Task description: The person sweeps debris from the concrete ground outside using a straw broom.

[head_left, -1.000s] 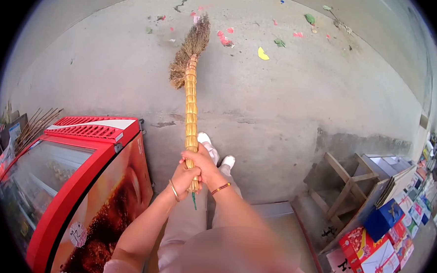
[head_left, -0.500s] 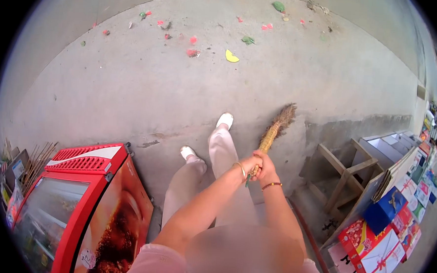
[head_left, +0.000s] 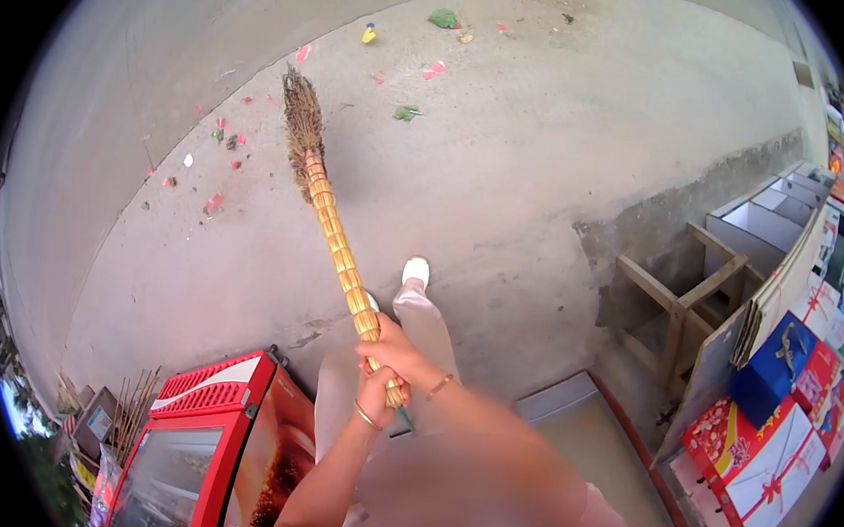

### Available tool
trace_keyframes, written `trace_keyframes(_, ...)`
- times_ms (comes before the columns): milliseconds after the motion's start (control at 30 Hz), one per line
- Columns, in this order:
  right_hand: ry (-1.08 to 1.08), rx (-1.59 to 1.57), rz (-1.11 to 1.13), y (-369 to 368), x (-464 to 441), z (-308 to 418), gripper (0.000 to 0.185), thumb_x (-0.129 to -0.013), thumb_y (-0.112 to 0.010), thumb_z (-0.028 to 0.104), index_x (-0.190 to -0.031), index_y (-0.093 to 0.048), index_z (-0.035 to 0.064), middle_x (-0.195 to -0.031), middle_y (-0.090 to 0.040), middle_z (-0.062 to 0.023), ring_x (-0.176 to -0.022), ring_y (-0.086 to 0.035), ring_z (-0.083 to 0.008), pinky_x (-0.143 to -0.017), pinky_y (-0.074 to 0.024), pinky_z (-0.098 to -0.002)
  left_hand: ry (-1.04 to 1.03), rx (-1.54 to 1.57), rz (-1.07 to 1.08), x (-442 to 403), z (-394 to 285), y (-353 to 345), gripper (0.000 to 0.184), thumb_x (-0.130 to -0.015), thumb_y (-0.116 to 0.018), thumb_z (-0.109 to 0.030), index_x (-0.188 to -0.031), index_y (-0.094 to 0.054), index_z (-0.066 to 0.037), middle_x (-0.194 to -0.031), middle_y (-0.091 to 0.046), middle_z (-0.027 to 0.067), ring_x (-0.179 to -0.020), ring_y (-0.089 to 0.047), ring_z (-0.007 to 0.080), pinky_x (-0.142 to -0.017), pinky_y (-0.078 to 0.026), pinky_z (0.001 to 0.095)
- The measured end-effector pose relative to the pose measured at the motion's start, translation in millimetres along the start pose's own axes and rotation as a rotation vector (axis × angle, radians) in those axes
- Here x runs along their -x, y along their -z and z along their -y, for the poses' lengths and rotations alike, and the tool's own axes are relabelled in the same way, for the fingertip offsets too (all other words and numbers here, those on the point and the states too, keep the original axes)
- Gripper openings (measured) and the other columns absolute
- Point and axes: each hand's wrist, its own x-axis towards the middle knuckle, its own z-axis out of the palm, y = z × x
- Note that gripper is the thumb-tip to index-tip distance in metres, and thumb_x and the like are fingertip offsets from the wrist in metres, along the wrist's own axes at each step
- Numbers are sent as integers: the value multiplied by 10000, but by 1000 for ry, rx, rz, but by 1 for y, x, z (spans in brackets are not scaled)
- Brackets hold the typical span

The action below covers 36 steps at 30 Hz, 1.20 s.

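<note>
A straw broom (head_left: pixel 340 253) slants up and leftward from my hands, its brown bristle head (head_left: pixel 302 124) over the concrete floor amid scattered litter. My left hand (head_left: pixel 374 393), with a gold bangle at the wrist, is closed round the lower end of the handle. Just above it, my right hand (head_left: pixel 394 350), wearing a beaded bracelet, also wraps the handle. A yellow scrap (head_left: pixel 368 35) lies beyond the bristles. Green leaf-like pieces (head_left: pixel 407 113) and red scraps (head_left: pixel 435 70) are to the right of the broom head; more red bits (head_left: pixel 215 202) lie to its left.
A red glass-door display cooler (head_left: pixel 210 386) stands at lower left, with thin sticks (head_left: pixel 136 403) behind it. On the right are a wooden frame (head_left: pixel 677 306), white compartments (head_left: pixel 763 224) and stacked gift boxes (head_left: pixel 764 472). A white shoe (head_left: pixel 416 271) is ahead of me.
The broom has swung from right to left, held in both hands, and its head is now farther out. The yellow scrap is farther away and more to the left. My view has shifted too.
</note>
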Motion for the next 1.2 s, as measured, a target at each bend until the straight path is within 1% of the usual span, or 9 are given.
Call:
trace_keyframes(167,222,-166,-528,100,64,-14,349,-716,-529,9,-1018,-354,-2,-693,-465,-67,-574,-566,-173,-461,-475,-276,381,-157,205,-34,47,-76,49,-713,-488,-55,-754,-463,-45,-575,-494,74,-413,-493,182,-343,-380,313)
trace_keyframes(233,139,-336,-647,150,76,17,399,-704,-566,-4,-1034,-343,24,-752,-485,-95,-544,-567,-209,-469,-494,-318,501,-247,328,-74,45,-128,55,-717,-501,-78,-737,-456,-54,-566,-479,57,-407,-479,155,-337,-370,298)
trace_keyframes(433,-140,-679,-710,330,22,97,151,-721,-555,128,-644,-466,34,-528,-488,-91,-446,-528,-205,-358,-432,-323,707,-457,386,-230,26,-278,113,-713,-534,-157,-659,-468,-83,-537,-495,5,-393,-440,84,-335,-336,223)
trace_keyframes(600,55,-107,-701,222,-89,126,147,-660,-575,83,-688,-484,-29,-542,-498,-96,-445,-503,-190,-386,-414,-293,734,-6,286,-230,-82,-179,74,-746,-512,-126,-736,-463,-72,-590,-493,20,-414,-434,88,-314,-309,210)
trace_keyframes(700,-119,192,-472,105,-112,161,549,-622,-631,206,-1014,-394,-97,-886,-556,-245,-853,-578,-315,-723,-464,-352,448,250,120,-164,-137,-104,42,-788,-465,-124,-770,-456,-87,-596,-470,15,-408,-407,100,-307,-300,220)
trace_keyframes(800,-93,341,-273,49,-128,181,519,-632,-614,168,-1033,-393,-74,-821,-558,-211,-762,-596,-295,-650,-481,-348,288,303,69,-126,-165,-93,65,-783,-467,-127,-732,-456,-87,-598,-472,16,-430,-433,101,-322,-316,207)
trace_keyframes(867,-16,283,-174,54,-131,173,468,-634,-603,169,-991,-409,-63,-784,-559,-193,-711,-590,-288,-611,-470,-353,101,210,-98,-110,-172,-131,69,-772,-471,-127,-716,-468,-86,-598,-475,24,-447,-462,122,-365,-364,217)
trace_keyframes(1033,30,19,-66,133,-45,221,417,-654,-585,120,-1017,-427,-12,-751,-551,-108,-611,-581,-166,-510,-461,-301,124,46,21,-125,-105,-192,57,-752,-476,-106,-756,-497,-54,-620,-525,74,-496,-517,199,-470,-434,335)
trace_keyframes(1200,122,186,-633,235,23,293,412,-674,-554,58,-1048,-392,-2,-807,-522,-118,-574,-572,-176,-514,-475,-287,378,-44,220,-164,-72,-313,52,-726,-516,-104,-752,-482,-76,-581,-505,62,-439,-494,170,-402,-393,299)
